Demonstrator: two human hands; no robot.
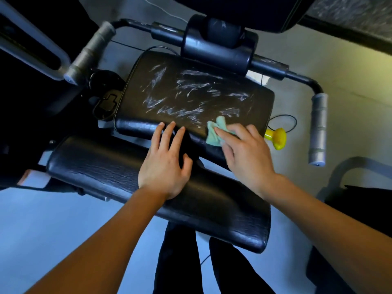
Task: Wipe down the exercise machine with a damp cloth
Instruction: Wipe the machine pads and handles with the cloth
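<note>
Hands reach forward — right hand [244, 153] presses cloth [214, 134] on seat pad [191, 92], left hand [165, 162] spread flat.

Both forearms bare, extended forward and converging. Left hand [164, 164]: palm down, fingers straight and spread, thumb out to the right, resting flat. Right hand [246, 152]: palm down, fingers extended and close together, pressing downward, wrist angled slightly inward. Neither hand curled.
</note>
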